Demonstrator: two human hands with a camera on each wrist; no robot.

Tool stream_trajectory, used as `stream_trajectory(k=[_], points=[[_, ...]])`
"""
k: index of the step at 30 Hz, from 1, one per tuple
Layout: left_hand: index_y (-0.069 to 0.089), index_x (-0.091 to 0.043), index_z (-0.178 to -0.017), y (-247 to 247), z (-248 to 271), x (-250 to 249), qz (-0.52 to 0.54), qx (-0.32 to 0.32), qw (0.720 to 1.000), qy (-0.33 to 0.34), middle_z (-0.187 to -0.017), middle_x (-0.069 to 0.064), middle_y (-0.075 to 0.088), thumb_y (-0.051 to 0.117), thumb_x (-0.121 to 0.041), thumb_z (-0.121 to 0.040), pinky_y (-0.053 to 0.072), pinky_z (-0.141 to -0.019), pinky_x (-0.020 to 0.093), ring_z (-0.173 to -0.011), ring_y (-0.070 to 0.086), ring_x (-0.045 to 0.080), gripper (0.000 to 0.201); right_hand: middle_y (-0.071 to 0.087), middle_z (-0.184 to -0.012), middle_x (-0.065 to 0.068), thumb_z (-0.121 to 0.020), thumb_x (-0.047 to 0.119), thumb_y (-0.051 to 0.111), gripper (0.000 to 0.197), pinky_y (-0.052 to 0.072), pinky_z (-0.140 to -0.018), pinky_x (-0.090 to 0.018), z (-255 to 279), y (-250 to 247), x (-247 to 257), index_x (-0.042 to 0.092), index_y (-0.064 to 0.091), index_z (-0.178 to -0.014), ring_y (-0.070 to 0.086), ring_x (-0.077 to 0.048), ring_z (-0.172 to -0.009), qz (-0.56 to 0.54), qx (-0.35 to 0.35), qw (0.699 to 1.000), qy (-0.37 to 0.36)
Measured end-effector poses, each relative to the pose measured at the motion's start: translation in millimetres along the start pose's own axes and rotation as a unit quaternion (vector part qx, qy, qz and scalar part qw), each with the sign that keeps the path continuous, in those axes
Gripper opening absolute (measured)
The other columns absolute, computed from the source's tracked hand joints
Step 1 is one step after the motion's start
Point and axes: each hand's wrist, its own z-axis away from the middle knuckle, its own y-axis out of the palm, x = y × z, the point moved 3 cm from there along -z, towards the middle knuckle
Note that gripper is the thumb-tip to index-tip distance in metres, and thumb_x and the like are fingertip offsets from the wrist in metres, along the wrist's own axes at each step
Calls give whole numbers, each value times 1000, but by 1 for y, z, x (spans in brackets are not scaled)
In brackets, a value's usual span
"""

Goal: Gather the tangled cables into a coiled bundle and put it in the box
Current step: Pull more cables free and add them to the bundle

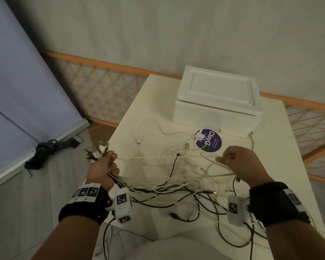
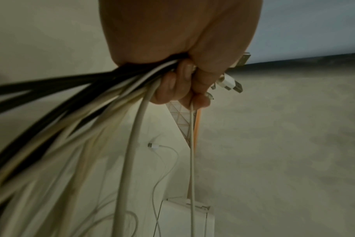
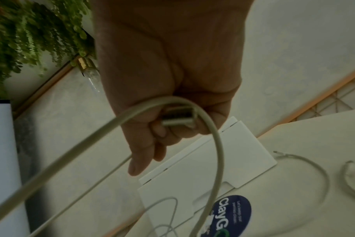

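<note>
My left hand (image 1: 105,166) (image 2: 182,86) grips a thick bundle of black and white cables (image 1: 158,186) (image 2: 75,115) near their plug ends (image 1: 98,150), held up at the table's left edge. My right hand (image 1: 240,162) (image 3: 168,125) is curled round a white cable (image 1: 210,160) (image 3: 211,144) with its metal USB plug (image 3: 178,118) in the palm. One white strand (image 1: 148,157) runs taut between the two hands. The rest of the tangle sprawls loose over the table. The white box (image 1: 218,107) (image 3: 209,162) stands at the table's far side with its lid down.
A round blue sticker (image 1: 209,140) (image 3: 231,214) lies on the white table (image 1: 281,166) in front of the box. Loose white cable ends (image 1: 139,136) lie mid-table. Left of the table stand a grey panel (image 1: 17,109) and an orange lattice rail (image 1: 101,87).
</note>
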Motion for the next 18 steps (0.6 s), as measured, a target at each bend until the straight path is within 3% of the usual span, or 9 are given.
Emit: stream_trajectory(k=[4, 6, 8, 11, 14, 18], points=[[52, -15, -78, -13, -3, 0, 6, -13, 1000, 0, -84, 0, 75, 47, -24, -100, 25, -33, 15, -32, 24, 6, 24, 58, -64, -3, -86, 35, 64, 28, 47, -62, -34, -2, -3, -37, 17, 54, -67, 61, -28, -67, 77, -49, 995, 45], [50, -16, -75, -28, -6, -7, 16, -36, 999, 8, -73, -2, 72, 46, -27, -100, 23, -32, 15, -31, 24, 5, 27, 58, -68, -6, -91, 36, 55, 29, 49, -68, -38, 0, -16, -62, 16, 52, -70, 60, -35, -77, 88, -90, 988, 90], [46, -18, -72, -43, -8, -15, 31, -37, 999, 11, -54, -7, 56, 42, -27, -101, 21, -32, 15, -31, 23, 5, 31, 60, -74, -11, -93, 39, 49, 30, 54, -70, -45, 5, -31, -79, 14, 53, -76, 60, -38, -78, 71, -119, 982, 129], [41, -20, -68, -52, -6, -19, 45, -9, 999, -9, -42, -9, 34, 37, -28, -102, 18, -33, 17, -28, 22, 5, 35, 64, -84, -16, -96, 37, 46, 27, 49, -74, -41, 11, -44, -86, 14, 54, -83, 59, -39, -84, 68, -157, 977, 129], [41, -19, -69, -44, 0, -17, 24, 23, 999, -33, -39, -8, 29, 37, -27, -101, 17, -33, 17, -28, 22, 4, 34, 59, -67, -9, -96, 32, 49, 25, 49, -68, -39, 16, -44, -60, 12, 60, -87, 57, -33, -71, 24, -157, 986, 54], [45, -15, -68, -21, 12, -15, -6, 81, 994, -73, -39, -8, 29, 41, -26, -98, 17, -32, 14, -28, 22, 3, 33, 48, -63, -1, -95, 22, 50, 15, 50, -50, -36, 24, -46, -6, 21, 63, -87, 45, -18, -54, -179, -125, 976, 19]])
